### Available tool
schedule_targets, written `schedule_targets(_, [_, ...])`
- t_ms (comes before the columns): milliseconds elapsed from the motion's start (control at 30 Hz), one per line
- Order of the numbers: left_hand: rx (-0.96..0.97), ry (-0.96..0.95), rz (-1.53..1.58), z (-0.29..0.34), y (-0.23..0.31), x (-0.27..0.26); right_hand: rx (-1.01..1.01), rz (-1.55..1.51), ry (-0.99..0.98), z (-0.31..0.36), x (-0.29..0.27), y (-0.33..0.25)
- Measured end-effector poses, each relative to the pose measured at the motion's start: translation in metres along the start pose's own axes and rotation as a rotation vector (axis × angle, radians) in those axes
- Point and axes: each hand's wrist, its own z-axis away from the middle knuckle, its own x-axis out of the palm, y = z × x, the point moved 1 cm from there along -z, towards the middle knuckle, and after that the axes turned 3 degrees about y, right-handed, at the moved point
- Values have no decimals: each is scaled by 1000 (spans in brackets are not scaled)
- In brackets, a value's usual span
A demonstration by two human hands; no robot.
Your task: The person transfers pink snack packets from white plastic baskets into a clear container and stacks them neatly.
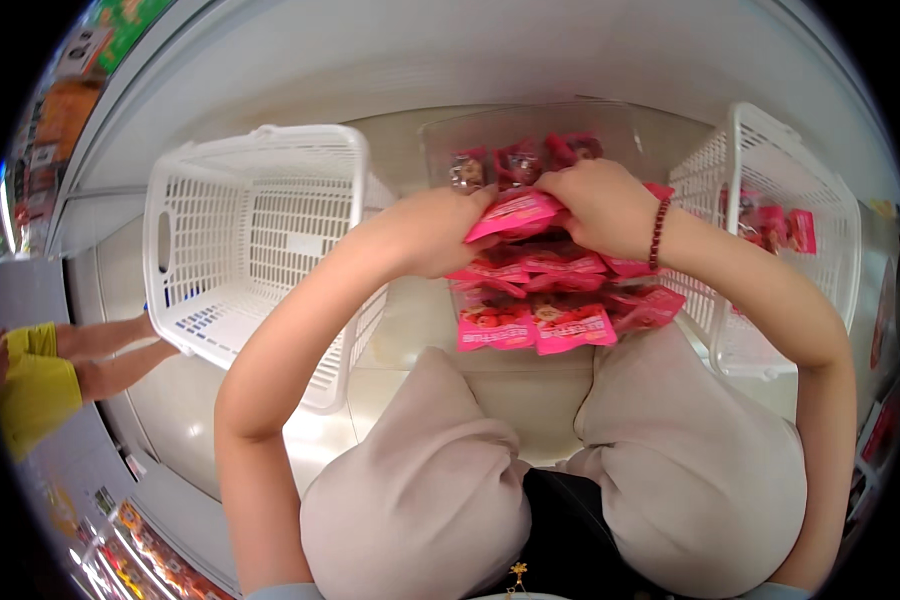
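In front of my knees, a clear plastic tray [448,138] holds rows of small pink snack packets [575,325]. Over its middle, my left hand [448,228] is closed on the left end of one pink packet [515,214]. At that packet's right end, my right hand [608,208] has its fingers bent and pressed together; a red bead bracelet circles the wrist. Behind my hands, several packets lie with their see-through sides up, while the near rows show printed pink faces. Both palms are hidden from above.
An upright white slatted basket [358,165] stands on the left with nothing seen inside. Another white basket [735,160] on the right holds some pink packets [800,230]. A white panel [450,60] rises beyond the tray. At far left is a person in yellow shorts [38,375].
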Motion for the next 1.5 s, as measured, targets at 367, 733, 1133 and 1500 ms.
schedule_targets(367, [-106,-121,-11,23,-22,-10,-290,148,-84,-24,25,-30])
schedule_targets(733, [-186,875,-90,88,-37,-1,383,-324,891,73,-75,107])
schedule_targets(1133, [-271,598,696,105,-45,57,1271,208,351,202,97,257])
schedule_targets(1500, [-166,607,486,118,-13,-7,999,-20,505,212,-44,223])
